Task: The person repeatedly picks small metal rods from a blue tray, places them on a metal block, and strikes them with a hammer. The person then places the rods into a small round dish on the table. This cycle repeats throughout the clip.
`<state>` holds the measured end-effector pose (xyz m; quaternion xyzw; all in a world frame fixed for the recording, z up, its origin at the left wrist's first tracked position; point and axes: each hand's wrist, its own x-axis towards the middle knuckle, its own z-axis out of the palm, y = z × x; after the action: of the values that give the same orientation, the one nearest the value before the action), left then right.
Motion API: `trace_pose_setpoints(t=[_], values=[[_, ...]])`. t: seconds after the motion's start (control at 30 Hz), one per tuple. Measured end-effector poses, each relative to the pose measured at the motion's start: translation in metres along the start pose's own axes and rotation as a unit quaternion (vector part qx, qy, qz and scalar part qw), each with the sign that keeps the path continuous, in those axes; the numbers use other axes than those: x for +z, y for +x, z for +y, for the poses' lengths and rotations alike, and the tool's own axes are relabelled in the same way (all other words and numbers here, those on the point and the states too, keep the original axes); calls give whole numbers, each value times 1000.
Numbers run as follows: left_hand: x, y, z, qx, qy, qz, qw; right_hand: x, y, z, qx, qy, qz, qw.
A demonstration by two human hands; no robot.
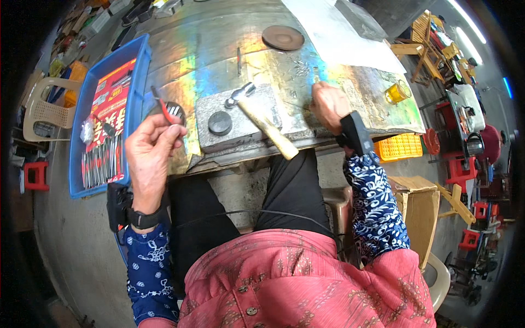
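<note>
We see a grey concrete floor beneath a worn metal-topped bench. To our right stand wooden stools and red plastic stools; a beige plastic chair sits left.

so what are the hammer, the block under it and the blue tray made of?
Hammer: pale wood handle, bright metal head, by the shine. Block: grey, matt, rough; probably cast metal or stone, unclear. Blue tray: looks like moulded plastic, with an even colour and a smooth rim.
</note>
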<state>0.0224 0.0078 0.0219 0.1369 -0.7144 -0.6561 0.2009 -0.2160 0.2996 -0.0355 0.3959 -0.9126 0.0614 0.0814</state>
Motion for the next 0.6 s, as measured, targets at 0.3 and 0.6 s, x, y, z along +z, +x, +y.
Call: trace_pose_setpoints(t=[0.3, 0.6], values=[[28, -19, 0, -40, -122, -32, 991, -56, -47, -76, 4, 241, 139, 961], [46, -39, 1, -89, -263, -55, 959, -71, -66, -161, -27, 498, 112, 859]])
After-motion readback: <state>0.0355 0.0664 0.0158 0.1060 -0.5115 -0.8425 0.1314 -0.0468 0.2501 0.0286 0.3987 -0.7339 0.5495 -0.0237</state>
